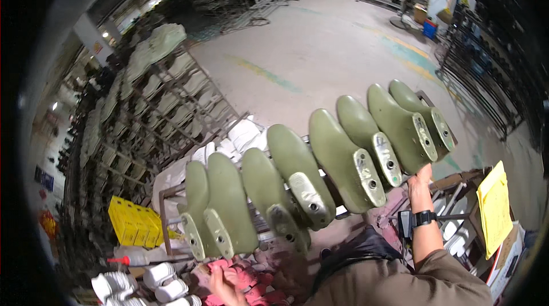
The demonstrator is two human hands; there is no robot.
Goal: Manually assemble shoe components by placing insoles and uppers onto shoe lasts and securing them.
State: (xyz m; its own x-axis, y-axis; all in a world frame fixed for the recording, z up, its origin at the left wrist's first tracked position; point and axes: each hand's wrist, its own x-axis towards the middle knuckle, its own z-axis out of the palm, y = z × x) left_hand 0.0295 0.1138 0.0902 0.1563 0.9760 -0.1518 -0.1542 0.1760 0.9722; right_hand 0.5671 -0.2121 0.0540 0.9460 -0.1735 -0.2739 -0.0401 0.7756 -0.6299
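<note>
A row of olive-green shoe lasts (339, 152) stretches across the middle on a metal rack, toes away from me and pale metal-plated ends toward me. At the right end, my right hand (420, 177) reaches up against the heel of one large last (398, 129). Its fingers are hidden behind that last, so its grip does not show. My left hand (227, 287) is low, below the left end of the row and over pink shoe-shaped pieces (251, 283). It looks empty, with the fingers apart and slightly blurred.
At the left stand a tall rack of covered shoe parts (166, 94) and yellow boxes (134, 223). White shoes (166, 283) and a red-tipped bottle (134, 259) lie at the lower left. A yellow paper packet (494, 209) is at my right. Dark metal racks (486, 66) line the far right.
</note>
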